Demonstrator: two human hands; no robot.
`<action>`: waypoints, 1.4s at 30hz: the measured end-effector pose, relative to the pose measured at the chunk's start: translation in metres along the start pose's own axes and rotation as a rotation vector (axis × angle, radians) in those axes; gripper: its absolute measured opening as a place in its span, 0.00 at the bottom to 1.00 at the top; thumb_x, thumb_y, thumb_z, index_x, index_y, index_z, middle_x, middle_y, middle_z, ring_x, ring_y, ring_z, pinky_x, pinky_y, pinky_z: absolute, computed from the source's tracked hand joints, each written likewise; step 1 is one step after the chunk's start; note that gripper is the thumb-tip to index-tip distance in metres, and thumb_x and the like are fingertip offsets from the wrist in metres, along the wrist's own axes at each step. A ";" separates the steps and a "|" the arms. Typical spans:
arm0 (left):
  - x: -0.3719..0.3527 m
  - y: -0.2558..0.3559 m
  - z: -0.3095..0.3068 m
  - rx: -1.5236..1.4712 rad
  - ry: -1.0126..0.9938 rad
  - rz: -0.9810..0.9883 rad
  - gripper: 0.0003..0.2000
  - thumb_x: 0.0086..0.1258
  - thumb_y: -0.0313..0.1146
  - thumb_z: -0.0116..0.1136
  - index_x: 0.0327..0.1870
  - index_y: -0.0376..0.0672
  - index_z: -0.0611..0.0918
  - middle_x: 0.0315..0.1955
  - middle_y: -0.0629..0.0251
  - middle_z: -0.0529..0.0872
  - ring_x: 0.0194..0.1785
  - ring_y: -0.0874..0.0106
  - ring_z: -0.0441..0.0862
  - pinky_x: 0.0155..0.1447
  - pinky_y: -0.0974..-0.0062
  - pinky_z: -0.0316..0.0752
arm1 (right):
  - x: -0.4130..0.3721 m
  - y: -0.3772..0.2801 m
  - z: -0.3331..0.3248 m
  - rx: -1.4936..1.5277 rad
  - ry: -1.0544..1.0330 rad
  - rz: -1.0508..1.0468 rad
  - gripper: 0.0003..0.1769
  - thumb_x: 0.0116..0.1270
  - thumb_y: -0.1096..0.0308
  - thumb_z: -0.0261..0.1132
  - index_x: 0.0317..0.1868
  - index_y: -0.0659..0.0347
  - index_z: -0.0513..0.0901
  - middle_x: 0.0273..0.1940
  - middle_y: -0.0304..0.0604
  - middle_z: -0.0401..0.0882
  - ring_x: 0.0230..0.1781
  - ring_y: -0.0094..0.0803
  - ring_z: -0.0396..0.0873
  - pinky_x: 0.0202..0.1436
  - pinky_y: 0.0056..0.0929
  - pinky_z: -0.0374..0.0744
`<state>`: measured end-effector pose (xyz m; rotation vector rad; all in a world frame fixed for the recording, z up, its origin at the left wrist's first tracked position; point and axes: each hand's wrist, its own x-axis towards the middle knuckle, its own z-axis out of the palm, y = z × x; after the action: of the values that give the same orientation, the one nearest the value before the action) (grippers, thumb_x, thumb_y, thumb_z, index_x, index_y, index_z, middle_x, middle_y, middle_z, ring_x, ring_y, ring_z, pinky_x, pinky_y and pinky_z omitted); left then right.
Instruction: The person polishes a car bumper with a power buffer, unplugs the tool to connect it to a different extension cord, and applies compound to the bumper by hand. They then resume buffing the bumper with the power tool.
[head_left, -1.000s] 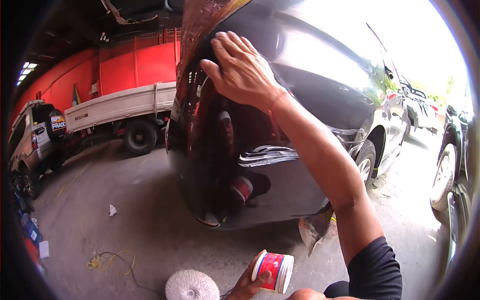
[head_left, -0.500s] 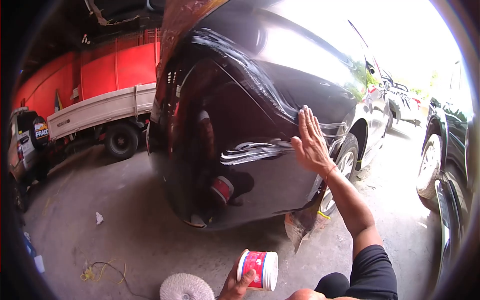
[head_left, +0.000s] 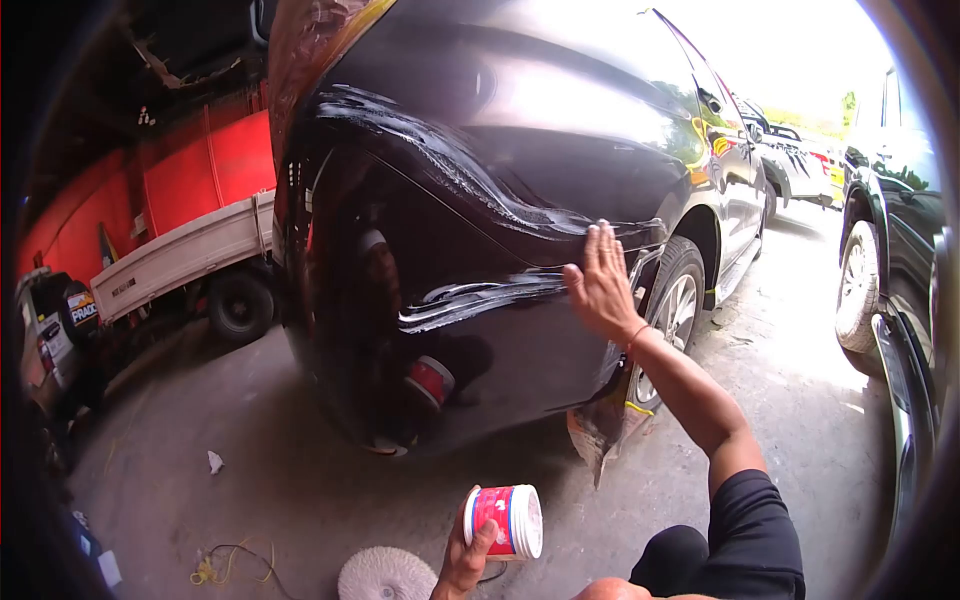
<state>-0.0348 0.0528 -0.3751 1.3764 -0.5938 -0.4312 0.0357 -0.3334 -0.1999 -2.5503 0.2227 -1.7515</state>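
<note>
The glossy dark rear corner of a car (head_left: 500,380) fills the middle of the view. White paste streaks (head_left: 485,298) are smeared across it, with a longer curved smear (head_left: 450,165) above. My right hand (head_left: 604,285) lies flat against the panel by the right end of these streaks, close to the wheel arch, fingers stretched out and pointing up. Low in front of me, my left hand (head_left: 466,556) grips a white tub with a red label (head_left: 505,522), tilted with one end toward the right. What is inside the tub cannot be made out.
A round fluffy polishing pad (head_left: 387,577) is at the bottom edge, near a yellow cord (head_left: 235,572). Masking paper (head_left: 596,436) hangs beside the car's rear wheel (head_left: 675,305). Another dark vehicle (head_left: 905,230) stands at right; a white truck bed (head_left: 190,250) is at left.
The view has shifted slightly. My right hand has slid along the panel toward the wheel arch, and the white smear now reaches farther right. My left hand still holds the tub.
</note>
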 end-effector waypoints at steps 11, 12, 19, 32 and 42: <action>0.008 -0.015 -0.004 -0.078 -0.057 -0.005 0.39 0.73 0.48 0.61 0.76 0.36 0.59 0.63 0.56 0.76 0.67 0.66 0.73 0.73 0.68 0.63 | -0.013 -0.152 -0.012 0.181 -0.078 -0.674 0.39 0.73 0.44 0.56 0.73 0.66 0.68 0.75 0.55 0.63 0.79 0.44 0.57 0.82 0.50 0.50; 0.007 -0.014 -0.005 -0.075 -0.068 -0.011 0.39 0.73 0.48 0.61 0.76 0.36 0.59 0.63 0.56 0.76 0.67 0.66 0.73 0.73 0.68 0.63 | -0.015 -0.144 -0.017 0.130 -0.069 -0.602 0.40 0.74 0.42 0.55 0.73 0.66 0.67 0.75 0.55 0.63 0.79 0.46 0.57 0.82 0.51 0.50; -0.009 0.009 -0.009 -0.047 -0.029 0.081 0.38 0.74 0.47 0.60 0.77 0.37 0.58 0.63 0.56 0.76 0.66 0.67 0.73 0.73 0.68 0.64 | -0.080 0.012 0.012 -0.221 -0.039 -0.142 0.41 0.74 0.49 0.54 0.75 0.74 0.59 0.76 0.67 0.56 0.80 0.57 0.52 0.82 0.53 0.45; 0.002 0.007 -0.003 -0.058 -0.063 0.046 0.41 0.75 0.51 0.59 0.79 0.38 0.54 0.66 0.55 0.74 0.69 0.66 0.71 0.73 0.69 0.64 | 0.050 -0.190 -0.008 0.125 0.045 -0.816 0.38 0.63 0.58 0.67 0.72 0.65 0.69 0.74 0.52 0.64 0.77 0.48 0.61 0.79 0.49 0.58; -0.006 0.017 -0.016 -0.282 0.253 0.216 0.36 0.78 0.53 0.50 0.77 0.38 0.58 0.69 0.58 0.71 0.74 0.65 0.66 0.77 0.65 0.59 | 0.052 -0.290 0.026 0.299 0.174 -0.980 0.21 0.55 0.66 0.62 0.47 0.71 0.85 0.58 0.50 0.79 0.67 0.44 0.71 0.76 0.45 0.64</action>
<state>-0.0301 0.0713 -0.3600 1.0627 -0.4475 -0.1546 0.1055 -0.0556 -0.1279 -2.4028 -1.3838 -1.9903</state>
